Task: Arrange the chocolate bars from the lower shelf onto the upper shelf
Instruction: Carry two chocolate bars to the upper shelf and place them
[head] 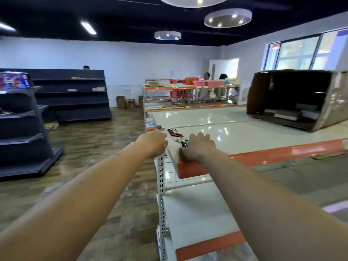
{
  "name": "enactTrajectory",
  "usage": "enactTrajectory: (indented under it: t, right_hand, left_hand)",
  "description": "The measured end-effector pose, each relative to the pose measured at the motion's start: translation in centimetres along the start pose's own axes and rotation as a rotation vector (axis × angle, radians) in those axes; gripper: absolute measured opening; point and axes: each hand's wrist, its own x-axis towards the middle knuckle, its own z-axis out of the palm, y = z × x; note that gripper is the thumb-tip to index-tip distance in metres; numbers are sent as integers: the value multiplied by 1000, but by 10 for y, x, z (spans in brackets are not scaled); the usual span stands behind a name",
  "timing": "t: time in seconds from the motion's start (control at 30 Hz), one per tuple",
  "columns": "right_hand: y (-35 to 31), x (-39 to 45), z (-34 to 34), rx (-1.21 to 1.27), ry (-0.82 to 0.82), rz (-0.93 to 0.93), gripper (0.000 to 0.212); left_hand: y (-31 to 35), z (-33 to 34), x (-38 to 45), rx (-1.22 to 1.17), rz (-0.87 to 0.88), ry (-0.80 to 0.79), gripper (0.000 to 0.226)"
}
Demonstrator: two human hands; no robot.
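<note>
We take the upright post (160, 166) at the near left corner of the shelving as our landmark and read across from it. Far to its left stand dark gondola shelves (71, 95), which play no part in the job.

Our left hand (153, 141) sits just above and slightly left of the post's top, knuckles toward us, fingers curled at the corner of the upper shelf (244, 129). It seems to be at the end of a chocolate bar (174, 133), but the fingertips are hidden behind the hand, so we cannot tell whether it is pinching the wrapper or only touching it.

Just right of the post top, that bar lies on the upper shelf by its left edge, a dark wrapper with white and red print. A second wrapper (184, 144) shows nearer to us, half covered by our right hand (197, 146). That hand lies palm down over it, thumb down against the orange front rail (282, 151), fingers bent over the bar; we judge it to be gripping or pressing the bar into place.

Below and right of the post, the lower shelf (197, 210) shows no bars in the part we can see, though our right forearm hides some of it. Further right and beyond, a cardboard box (329, 98) lies on its side on the upper shelf.

We judge the task well advanced: at least two bars are up, being lined along the left edge. Squaring them up remains, along with checking the hidden part of the lower shelf.
</note>
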Motion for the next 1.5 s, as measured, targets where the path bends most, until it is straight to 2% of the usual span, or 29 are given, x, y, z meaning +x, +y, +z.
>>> enactTrajectory:
  t: [0.13,0.4,0.67,0.83,0.9,1.07,1.27,1.5]
  right_hand:
    - [19,3,-4,-5,54,137,67]
    - [31,28,1,3,109,133,44]
    - [48,45,0,-15,43,143,45]
    - [61,57,3,26,4,146,44]
    - [67,59,5,44,28,167,43]
    - [81,68,5,101,85,204,56]
    - [83,66,1,191,223,130,44]
    - [67,61,3,267,290,5,32]
  left_hand:
    - [10,11,20,-15,-10,-12,36]
    - [16,23,53,-65,3,-42,53]
    - [13,36,91,-12,27,-79,66]
    - [11,32,108,180,45,-72,45]
    - [7,30,113,147,25,-93,38]
    - [-3,26,111,-6,1,-88,44]
    - [-3,20,99,2,-11,-22,53]
    - [-19,15,75,-92,-25,10,33]
